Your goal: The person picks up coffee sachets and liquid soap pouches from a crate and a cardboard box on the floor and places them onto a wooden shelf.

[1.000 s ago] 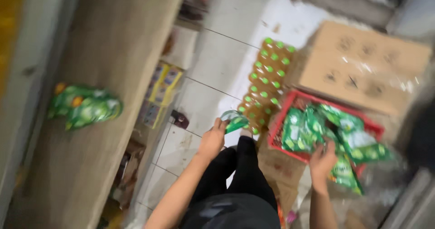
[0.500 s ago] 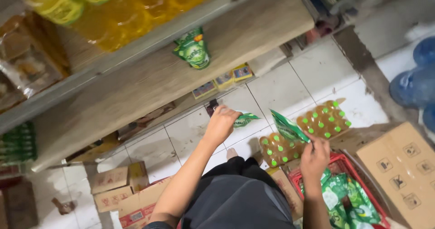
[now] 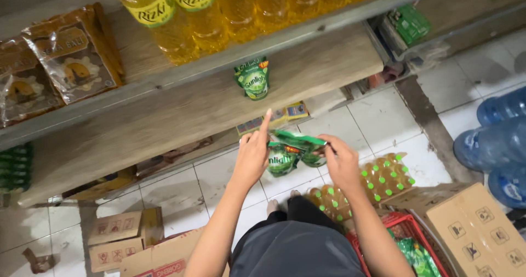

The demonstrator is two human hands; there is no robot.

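Together the left hand (image 3: 253, 157) and right hand (image 3: 341, 162) grip green soap pouches (image 3: 290, 152) held out over the tiled floor (image 3: 378, 115) — left forefinger raised — just near of a wooden shelf (image 3: 164, 115) where one more pouch (image 3: 252, 78) stands.

A small grocery shop — wooden shelves (image 3: 164, 118) of cooking-oil bottles (image 3: 219, 8), snack packets (image 3: 71, 58), cardboard stock cartons (image 3: 476, 227) on the floor.

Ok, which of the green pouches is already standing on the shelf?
The lone green pouch upright on the wooden shelf, below the yellow oil bottles. The other green pouches are held between the left hand and right hand.
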